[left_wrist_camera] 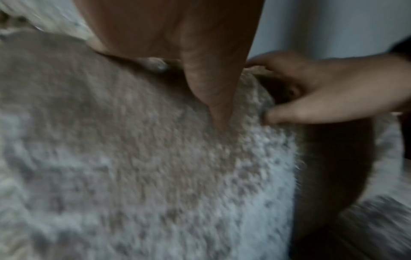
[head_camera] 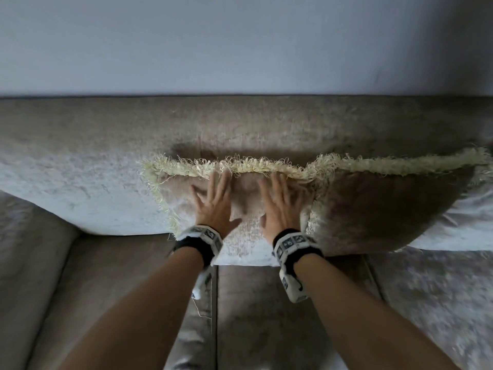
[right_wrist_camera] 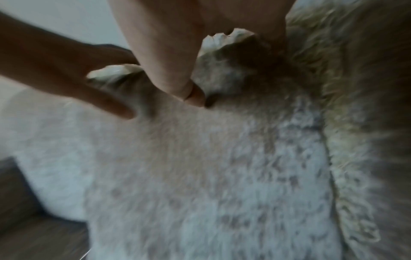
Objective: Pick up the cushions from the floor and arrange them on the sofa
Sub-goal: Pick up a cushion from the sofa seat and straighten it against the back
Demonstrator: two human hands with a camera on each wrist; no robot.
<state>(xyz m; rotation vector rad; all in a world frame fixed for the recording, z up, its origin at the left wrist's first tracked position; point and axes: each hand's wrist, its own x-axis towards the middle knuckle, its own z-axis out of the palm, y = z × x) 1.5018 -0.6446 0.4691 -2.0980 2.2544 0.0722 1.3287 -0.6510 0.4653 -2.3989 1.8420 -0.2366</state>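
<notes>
A pale beige cushion (head_camera: 245, 236) with a cream fringe leans upright against the sofa backrest (head_camera: 93, 156). My left hand (head_camera: 213, 201) and right hand (head_camera: 280, 201) lie side by side on its face, fingers straight and spread, tips near the top fringe. The left wrist view shows my left hand (left_wrist_camera: 211, 79) pressing into the plush cushion (left_wrist_camera: 133, 158), with the right hand (left_wrist_camera: 333, 96) beside it. In the right wrist view my right hand (right_wrist_camera: 169, 61) dents the cushion (right_wrist_camera: 222, 176). A second, browner fringed cushion (head_camera: 386, 209) leans just to the right, its edge touching the first.
The sofa seat (head_camera: 106, 289) runs below the cushions, with seams between its sections. A plain grey wall (head_camera: 240, 44) rises behind the backrest. The backrest to the left of the cushions is bare. The floor is out of view.
</notes>
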